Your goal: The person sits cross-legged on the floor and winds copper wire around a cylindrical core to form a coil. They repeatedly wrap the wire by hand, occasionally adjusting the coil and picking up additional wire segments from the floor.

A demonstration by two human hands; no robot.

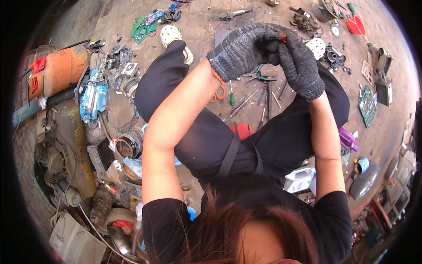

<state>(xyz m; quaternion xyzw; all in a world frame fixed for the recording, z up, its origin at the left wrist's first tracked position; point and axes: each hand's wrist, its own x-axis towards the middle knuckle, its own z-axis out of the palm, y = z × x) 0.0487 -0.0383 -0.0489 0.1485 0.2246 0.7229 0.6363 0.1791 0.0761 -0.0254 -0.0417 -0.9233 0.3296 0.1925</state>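
2 hands in dark grey knit gloves, left hand [255, 44] and right hand [296, 61], meet at upper centre of frame. Fingers curled inward; a small reddish-brown bit [283, 38] shows between them, near the top. Grip: cannot tell whether it is clenched on the bit or merely touching. Likely risk: thick knit blunts feel, so the bit could slip and get lost among pliers [267, 79], scissors [219, 92] and green-handled screwdriver [232, 100] below. Rough edges might snag yarn.

Floor [200, 42]: brownish, gritty, worn. Orange cylinder [63, 70] upper left; green circuit board [368, 107] at right; white jug [300, 178] lower right of centre.
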